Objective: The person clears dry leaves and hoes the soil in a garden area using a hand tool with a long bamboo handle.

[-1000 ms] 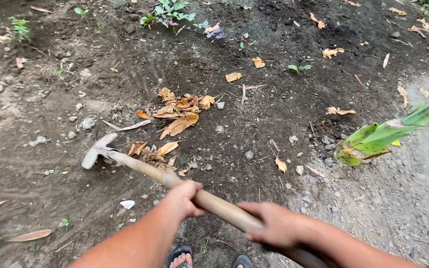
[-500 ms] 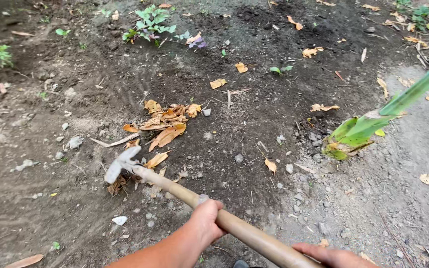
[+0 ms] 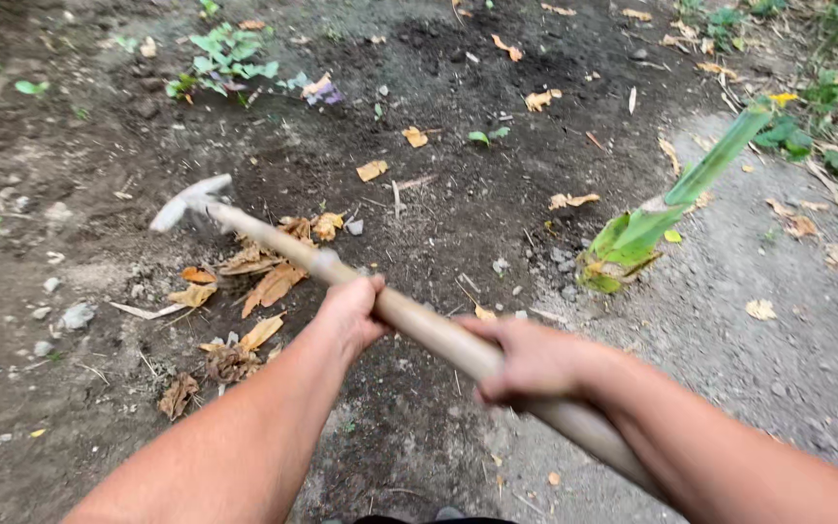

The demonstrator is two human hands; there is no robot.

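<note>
The dark soil point(image 3: 419, 146) fills most of the view, with a paler gravel strip point(image 3: 749, 330) to its right. Over it runs a hoe point(image 3: 273, 247), its long wooden handle slanting from lower right to upper left and its small metal blade point(image 3: 186, 199) raised clear of the ground, blurred. The step looks like a chopping or scraping stroke with the blade lifted above the soil. A next stroke would call for a firm two-handed hold and aim at the ground beneath the blade.

The right hand point(image 3: 531, 361) is clamped round the handle lower down; the left hand point(image 3: 351, 311) is wrapped round it further up, nearer the blade. A green stalk point(image 3: 652, 218) lies right of the handle. Dry leaves point(image 3: 264, 286) lie scattered under the handle, below the blade.

No container shows anywhere here.
</note>
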